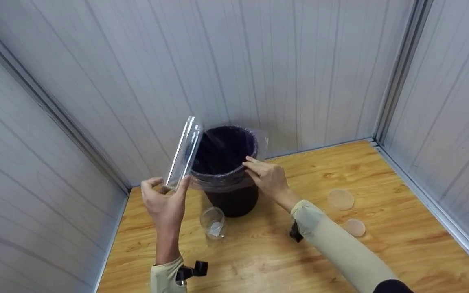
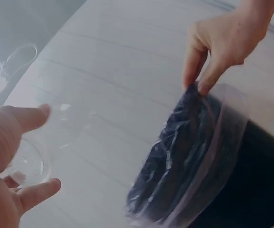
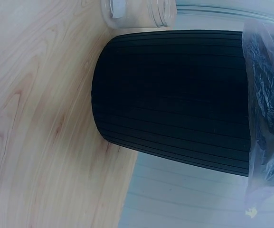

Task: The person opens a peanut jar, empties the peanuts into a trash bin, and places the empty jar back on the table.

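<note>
My left hand (image 1: 165, 203) grips a tall clear plastic jar (image 1: 183, 152) near its lower end, tilted with its far end up beside the bin. In the left wrist view, thumb and fingers (image 2: 39, 192) of that hand curve around the clear jar (image 2: 32, 159). My right hand (image 1: 269, 179) pinches the rim of a black trash bin (image 1: 232, 201) where a thin translucent bag (image 1: 222, 183) folds over it. The left wrist view shows its thumb and fingertips on the bag's edge. Only a fingertip of it enters the right wrist view.
A second clear jar (image 1: 207, 216) stands on the wooden floor in front of the bin, with a white piece inside. Two round translucent discs (image 1: 341, 199) lie to the right, near the right forearm. Pale panel walls (image 1: 320, 81) rise behind the bin and at both sides.
</note>
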A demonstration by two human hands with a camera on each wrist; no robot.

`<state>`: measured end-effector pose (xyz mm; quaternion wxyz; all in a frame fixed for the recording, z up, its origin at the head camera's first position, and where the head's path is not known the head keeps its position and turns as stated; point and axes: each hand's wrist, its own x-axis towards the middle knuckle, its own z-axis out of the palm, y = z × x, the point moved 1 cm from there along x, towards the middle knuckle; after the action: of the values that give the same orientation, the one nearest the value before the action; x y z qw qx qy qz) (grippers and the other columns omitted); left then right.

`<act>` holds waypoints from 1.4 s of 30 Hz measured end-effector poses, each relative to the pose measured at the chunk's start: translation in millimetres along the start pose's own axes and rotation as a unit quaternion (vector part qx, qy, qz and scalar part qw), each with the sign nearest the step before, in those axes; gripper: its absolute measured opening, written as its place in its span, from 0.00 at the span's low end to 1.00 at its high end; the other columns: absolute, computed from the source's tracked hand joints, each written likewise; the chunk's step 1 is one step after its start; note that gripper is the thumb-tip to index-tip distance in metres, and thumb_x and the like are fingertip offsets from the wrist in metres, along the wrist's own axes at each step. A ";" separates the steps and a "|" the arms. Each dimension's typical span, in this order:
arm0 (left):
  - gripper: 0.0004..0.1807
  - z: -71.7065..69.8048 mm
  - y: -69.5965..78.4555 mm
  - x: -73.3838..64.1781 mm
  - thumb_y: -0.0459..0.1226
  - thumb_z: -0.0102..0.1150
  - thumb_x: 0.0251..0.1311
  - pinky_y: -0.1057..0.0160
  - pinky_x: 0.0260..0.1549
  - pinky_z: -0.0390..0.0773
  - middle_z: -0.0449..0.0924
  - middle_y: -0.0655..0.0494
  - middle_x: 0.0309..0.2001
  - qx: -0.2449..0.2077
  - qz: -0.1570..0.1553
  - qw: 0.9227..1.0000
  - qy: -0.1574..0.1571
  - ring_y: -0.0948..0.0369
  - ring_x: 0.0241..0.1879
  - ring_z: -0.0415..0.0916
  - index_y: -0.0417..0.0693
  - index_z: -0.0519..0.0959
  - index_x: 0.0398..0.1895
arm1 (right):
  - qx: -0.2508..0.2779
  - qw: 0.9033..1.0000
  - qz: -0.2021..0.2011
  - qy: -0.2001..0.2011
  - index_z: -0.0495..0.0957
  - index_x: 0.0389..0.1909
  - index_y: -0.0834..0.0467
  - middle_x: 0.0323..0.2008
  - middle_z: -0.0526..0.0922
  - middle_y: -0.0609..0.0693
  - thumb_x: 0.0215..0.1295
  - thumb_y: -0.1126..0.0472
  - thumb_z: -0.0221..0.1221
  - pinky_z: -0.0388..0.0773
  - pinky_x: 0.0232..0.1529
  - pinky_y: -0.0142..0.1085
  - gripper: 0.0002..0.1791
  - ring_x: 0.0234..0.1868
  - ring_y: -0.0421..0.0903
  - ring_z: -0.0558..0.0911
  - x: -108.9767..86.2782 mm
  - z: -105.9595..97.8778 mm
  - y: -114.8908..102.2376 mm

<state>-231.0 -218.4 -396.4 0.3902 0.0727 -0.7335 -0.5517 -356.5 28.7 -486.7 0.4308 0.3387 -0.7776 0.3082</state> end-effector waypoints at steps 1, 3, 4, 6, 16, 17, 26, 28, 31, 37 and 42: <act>0.33 -0.3 -1.6 -1.1 0.38 0.75 0.49 0.69 0.32 0.81 0.66 0.45 0.47 -0.044 -0.040 0.998 -0.010 0.54 0.38 0.79 0.33 0.64 0.50 | 0.000 1.000 0.000 -0.001 0.87 0.43 0.54 0.48 0.84 0.49 0.58 0.62 0.69 0.83 0.32 0.38 0.12 0.43 0.45 0.85 0.3 -0.1 -0.2; 0.29 -1.5 -3.8 -2.8 0.36 0.66 0.59 0.67 0.38 0.81 0.62 0.45 0.49 -0.138 -0.118 0.983 -0.041 0.55 0.40 0.78 0.33 0.61 0.56 | 0.001 1.000 0.000 -0.003 0.87 0.44 0.54 0.48 0.84 0.49 0.58 0.62 0.68 0.83 0.31 0.38 0.12 0.42 0.45 0.85 0.3 0.6 -0.3; 0.27 -2.0 -4.1 -3.6 0.36 0.60 0.64 0.66 0.42 0.80 0.62 0.45 0.51 -0.189 -0.150 0.969 -0.058 0.55 0.42 0.78 0.33 0.59 0.58 | 0.001 1.000 -0.001 -0.002 0.87 0.44 0.54 0.47 0.84 0.49 0.58 0.62 0.68 0.82 0.31 0.39 0.12 0.41 0.46 0.85 0.3 1.1 -0.2; 0.24 -2.3 -4.6 -5.1 0.35 0.50 0.70 0.61 0.50 0.77 0.61 0.44 0.54 -0.294 -0.198 0.930 -0.100 0.53 0.46 0.77 0.31 0.57 0.62 | 0.001 1.000 -0.002 -0.001 0.87 0.44 0.55 0.47 0.84 0.50 0.58 0.62 0.68 0.82 0.30 0.39 0.12 0.41 0.46 0.85 0.1 1.9 -0.2; 0.17 12.9 -18.9 -32.8 0.38 0.54 0.69 0.65 0.50 0.70 0.79 0.51 0.47 -0.390 -0.177 0.875 -0.226 0.60 0.48 0.74 0.36 0.76 0.54 | -0.005 1.000 0.009 -0.006 0.87 0.44 0.54 0.48 0.84 0.47 0.59 0.61 0.68 0.82 0.30 0.39 0.12 0.41 0.46 0.85 1.1 2.0 -1.0; 0.15 15.4 -20.8 -36.6 0.35 0.55 0.68 0.66 0.50 0.71 0.80 0.51 0.47 -0.378 -0.168 0.881 -0.231 0.61 0.49 0.75 0.35 0.76 0.53 | -0.005 1.000 0.009 -0.006 0.87 0.44 0.54 0.48 0.84 0.47 0.59 0.62 0.68 0.82 0.30 0.40 0.12 0.41 0.46 0.85 1.1 1.9 -1.1; 0.30 38.0 -41.2 -64.7 0.24 0.67 0.52 0.62 0.48 0.77 0.77 0.37 0.49 -0.229 -0.104 0.927 -0.280 0.52 0.48 0.77 0.26 0.69 0.59 | -0.012 1.000 0.004 -0.005 0.86 0.45 0.56 0.49 0.84 0.50 0.59 0.62 0.68 0.82 0.27 0.40 0.12 0.40 0.48 0.85 1.1 -0.5 1.1; 0.31 44.0 -48.0 -70.3 0.24 0.70 0.49 0.61 0.48 0.77 0.77 0.36 0.48 -0.187 -0.081 0.939 -0.279 0.49 0.48 0.76 0.29 0.70 0.59 | -0.015 1.000 0.002 -0.008 0.86 0.46 0.56 0.50 0.83 0.50 0.60 0.62 0.67 0.81 0.26 0.39 0.13 0.39 0.48 0.86 -0.4 -1.4 2.9; 0.30 52.9 -57.4 -79.5 0.24 0.73 0.45 0.58 0.50 0.77 0.79 0.37 0.47 -0.134 -0.048 0.953 -0.268 0.46 0.49 0.76 0.30 0.74 0.55 | -0.012 1.000 -0.009 -0.014 0.84 0.49 0.56 0.53 0.82 0.51 0.61 0.61 0.66 0.79 0.22 0.37 0.15 0.32 0.46 0.86 -3.1 -3.1 6.2; 0.30 66.2 -58.4 -97.8 0.27 0.78 0.40 0.49 0.46 0.78 0.80 0.37 0.45 -0.030 0.012 0.970 -0.240 0.45 0.46 0.79 0.29 0.76 0.50 | 0.025 0.999 -0.032 -0.017 0.80 0.57 0.56 0.62 0.75 0.54 0.63 0.63 0.64 0.66 0.12 0.30 0.20 0.10 0.37 0.61 -11.2 -10.5 13.3; 0.33 81.2 -88.2 -110.7 0.34 0.80 0.39 0.55 0.43 0.80 0.81 0.46 0.42 0.027 0.072 0.971 -0.227 0.52 0.42 0.81 0.37 0.75 0.51 | 0.040 0.999 -0.034 0.013 0.83 0.51 0.57 0.59 0.77 0.56 0.60 0.65 0.66 0.68 0.13 0.32 0.17 0.12 0.38 0.65 -23.6 -19.2 18.2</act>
<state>-236.7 -131.3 -534.3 0.2498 -0.0968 -0.8208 -0.5044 -352.6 60.3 -502.4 0.4376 0.3776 -0.7469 0.3287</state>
